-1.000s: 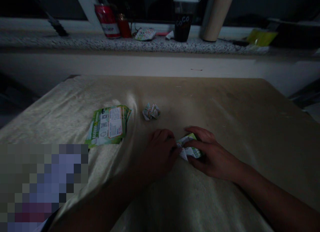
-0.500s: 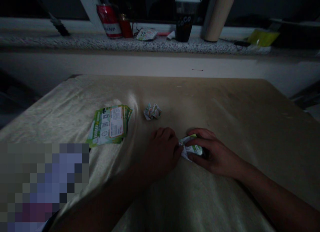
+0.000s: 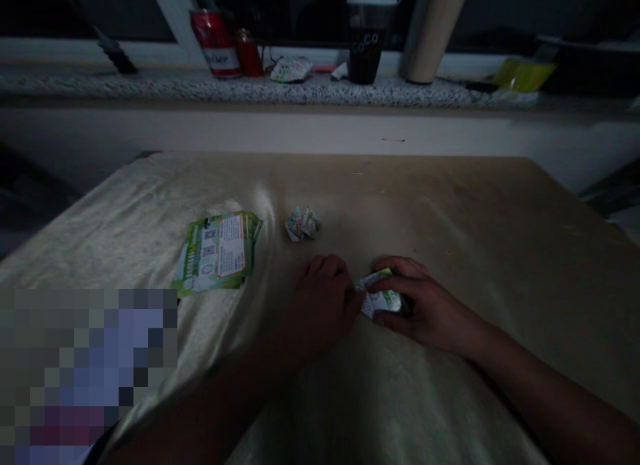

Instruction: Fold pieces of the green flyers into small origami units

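A green-and-white printed paper piece [image 3: 385, 301], partly folded, lies on the table between my hands. My right hand [image 3: 417, 305] curls over it, thumb and fingers pressing it from the right. At its left end is my left hand [image 3: 327, 298], closed, with fingertips on the paper's edge; the exact pinch is hidden in shadow. Just beyond my left hand sits a small folded paper shape [image 3: 303, 224] with pointed corners. To the left a stack of green-and-white printed sheets [image 3: 220, 251] lies flat.
A pale cloth cover [image 3: 125, 205] drapes the table. On the speckled sill behind stand a red can [image 3: 215, 45], a red lighter-like object [image 3: 249, 55], a dark lidded cup [image 3: 367, 48] and a tan cylinder [image 3: 435, 38]. The lower left corner is pixelated.
Hardly anything differs. Both hands keep their grip on the paper, and the whole view has shifted very slightly.
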Demonstrator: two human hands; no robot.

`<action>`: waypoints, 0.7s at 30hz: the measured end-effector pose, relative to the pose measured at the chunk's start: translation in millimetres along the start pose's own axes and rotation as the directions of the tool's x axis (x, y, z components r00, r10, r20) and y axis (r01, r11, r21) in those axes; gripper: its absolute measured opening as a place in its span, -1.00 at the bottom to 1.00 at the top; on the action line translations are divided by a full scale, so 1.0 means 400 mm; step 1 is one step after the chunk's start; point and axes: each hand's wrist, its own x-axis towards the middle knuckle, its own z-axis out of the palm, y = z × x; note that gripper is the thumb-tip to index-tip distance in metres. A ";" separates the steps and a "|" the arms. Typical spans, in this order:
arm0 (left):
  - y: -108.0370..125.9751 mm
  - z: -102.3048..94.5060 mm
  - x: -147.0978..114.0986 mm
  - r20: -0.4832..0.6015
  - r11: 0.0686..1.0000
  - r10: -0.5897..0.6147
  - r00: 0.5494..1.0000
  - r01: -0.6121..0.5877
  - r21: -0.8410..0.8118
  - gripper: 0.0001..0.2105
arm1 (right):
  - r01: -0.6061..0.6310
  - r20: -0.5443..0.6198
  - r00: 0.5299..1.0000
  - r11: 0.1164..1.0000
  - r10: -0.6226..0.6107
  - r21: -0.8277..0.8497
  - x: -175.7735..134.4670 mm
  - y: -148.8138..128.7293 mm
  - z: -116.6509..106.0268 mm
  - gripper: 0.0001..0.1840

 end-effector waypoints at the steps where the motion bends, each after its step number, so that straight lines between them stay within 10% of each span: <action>1: 0.001 0.000 0.000 0.000 1.000 0.001 1.000 -0.001 0.000 -0.80 | -0.002 0.003 1.000 1.000 0.002 -0.003 0.000 0.000 0.000 -0.68; 21: 0.006 0.000 0.004 0.023 0.999 -0.031 0.999 0.030 0.033 -0.82 | -0.053 0.007 0.999 0.998 0.053 -0.014 0.004 0.001 0.008 -0.71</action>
